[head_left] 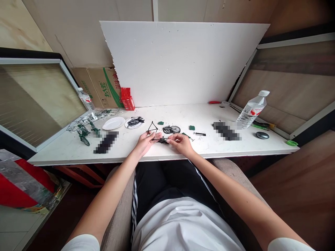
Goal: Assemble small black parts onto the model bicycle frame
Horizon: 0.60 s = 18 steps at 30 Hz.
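Above the front part of the white table, my left hand [147, 143] is closed with its fingertips on a thin black plastic part [156, 139]. A black triangular bicycle frame [152, 127] shows just beyond those fingers; whether they touch it is unclear. My right hand [181, 143] faces it in a pinch, and what sits between its fingertips is too small to make out. A cluster of small black parts [163, 141] lies between the two hands. Just beyond are spoked toy bicycle wheels [175, 129] and a green piece [160, 123].
Paper plates [113, 123], one bearing black parts [134, 121], stand left of centre. Assembled green model bicycles [83, 134] are farther left. Water bottles [252, 109] stand at both sides. A green block [192, 128] and a black strip [200, 134] lie to the right.
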Available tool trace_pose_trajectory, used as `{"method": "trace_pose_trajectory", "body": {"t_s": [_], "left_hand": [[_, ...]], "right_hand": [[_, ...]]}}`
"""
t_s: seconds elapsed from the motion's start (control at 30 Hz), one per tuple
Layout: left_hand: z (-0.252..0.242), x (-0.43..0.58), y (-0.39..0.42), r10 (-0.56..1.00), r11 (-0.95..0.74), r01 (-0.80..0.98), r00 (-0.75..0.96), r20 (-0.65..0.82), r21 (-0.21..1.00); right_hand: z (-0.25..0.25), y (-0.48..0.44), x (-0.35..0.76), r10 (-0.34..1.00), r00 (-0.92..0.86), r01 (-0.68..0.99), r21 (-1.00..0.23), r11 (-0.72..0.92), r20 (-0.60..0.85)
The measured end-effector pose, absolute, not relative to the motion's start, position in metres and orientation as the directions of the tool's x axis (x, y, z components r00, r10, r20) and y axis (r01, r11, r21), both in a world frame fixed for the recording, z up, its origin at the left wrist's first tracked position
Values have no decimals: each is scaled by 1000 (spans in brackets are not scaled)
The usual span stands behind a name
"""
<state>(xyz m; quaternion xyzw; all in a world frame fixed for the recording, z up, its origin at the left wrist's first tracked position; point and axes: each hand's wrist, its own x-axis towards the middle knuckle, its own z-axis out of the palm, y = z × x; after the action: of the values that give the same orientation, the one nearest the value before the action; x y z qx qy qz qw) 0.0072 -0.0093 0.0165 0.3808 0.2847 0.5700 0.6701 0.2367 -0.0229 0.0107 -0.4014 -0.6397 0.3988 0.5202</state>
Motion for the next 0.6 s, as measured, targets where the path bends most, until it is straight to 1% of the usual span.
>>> {"method": "trace_pose_trajectory", "body": {"t_s": [0.2, 0.4, 0.6], "left_hand": [[17, 8, -10, 980, 53, -548, 191, 63, 835], [17, 6, -9, 981, 86, -566, 191, 29, 820], [14, 6, -7, 982, 73, -557, 186, 38, 827]], "right_hand": [[10, -22, 237, 924, -134, 113, -921, 373, 358], [8, -21, 237, 919, -109, 151, -908, 392, 379], [9, -21, 238, 922, -122, 140, -914, 382, 367]]}}
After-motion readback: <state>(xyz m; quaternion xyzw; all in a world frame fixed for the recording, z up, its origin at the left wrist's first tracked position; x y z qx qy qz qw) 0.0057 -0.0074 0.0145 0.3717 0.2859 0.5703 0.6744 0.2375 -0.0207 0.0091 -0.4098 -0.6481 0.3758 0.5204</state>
